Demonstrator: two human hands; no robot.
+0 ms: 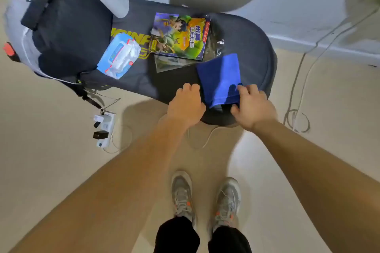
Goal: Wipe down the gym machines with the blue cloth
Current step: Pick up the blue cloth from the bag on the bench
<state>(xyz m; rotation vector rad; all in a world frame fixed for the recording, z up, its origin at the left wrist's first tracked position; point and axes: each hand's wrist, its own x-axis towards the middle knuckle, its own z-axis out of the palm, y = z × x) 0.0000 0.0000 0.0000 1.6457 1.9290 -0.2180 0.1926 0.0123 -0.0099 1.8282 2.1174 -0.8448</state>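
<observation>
Now R hand grips blue cloth on pad; L hand beside.

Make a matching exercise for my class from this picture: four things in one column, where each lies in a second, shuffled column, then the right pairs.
Things
1. blue cloth
2. wipes pack
3. comic book
4. power strip

Places
A. on the floor
B. on the bench, beside the backpack
C. on the bench, gripped by the right hand
D. on the bench, between wipes pack and blue cloth

Pairs: 1-C, 2-B, 3-D, 4-A
</observation>
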